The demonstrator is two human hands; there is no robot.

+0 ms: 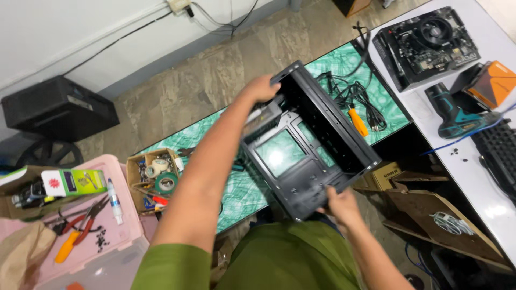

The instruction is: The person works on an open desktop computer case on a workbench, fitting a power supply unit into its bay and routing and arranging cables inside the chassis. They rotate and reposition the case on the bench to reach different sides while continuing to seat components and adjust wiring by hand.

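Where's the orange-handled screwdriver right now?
In the head view, the orange-handled screwdriver lies on the green table, right of the black computer case, beside the black cables.

Left arm stretched far forward, bare forearm, green sleeve at shoulder, left hand [262,87] curled in a grip, knuckles up. Right arm bent close to body, right hand [341,207] low, fingers [329,194] clamped, palm down.

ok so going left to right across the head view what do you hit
black box on the floor → pink tray → cardboard box of tape rolls → left hand → pc case → orange screwdriver → motherboard → teal drill → orange box
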